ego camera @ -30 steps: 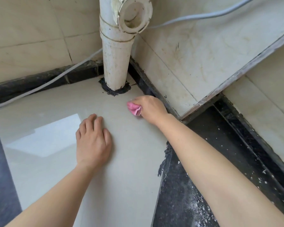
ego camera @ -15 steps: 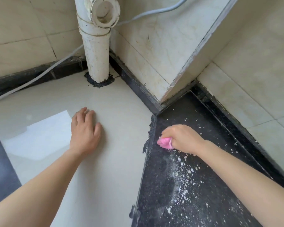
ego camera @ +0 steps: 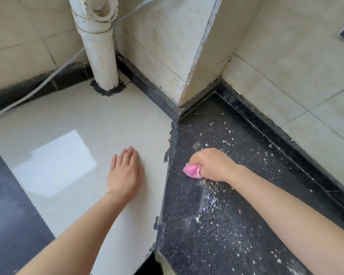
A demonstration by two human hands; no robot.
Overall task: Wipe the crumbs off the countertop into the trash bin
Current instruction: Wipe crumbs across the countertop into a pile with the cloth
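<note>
Nearest, on the person's side of the cloth, white crumbs lay thick over the dark surface, so the sweep probably had to run toward its near edge. The right hand was clamped round the pink cloth, pressing it onto that surface, a grip suited to dragging. Left of the cloth the left hand lay flat, fingers straight, on the pale surface, likely as a brace. A few crumbs lay beyond the cloth, and far beyond it stood a white pipe. No bin showed.

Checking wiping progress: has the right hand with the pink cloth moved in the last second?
Yes. The right hand, gripping the pink cloth, left the base of the white pipe and crossed the seam onto the black countertop, nearer the person.
</note>
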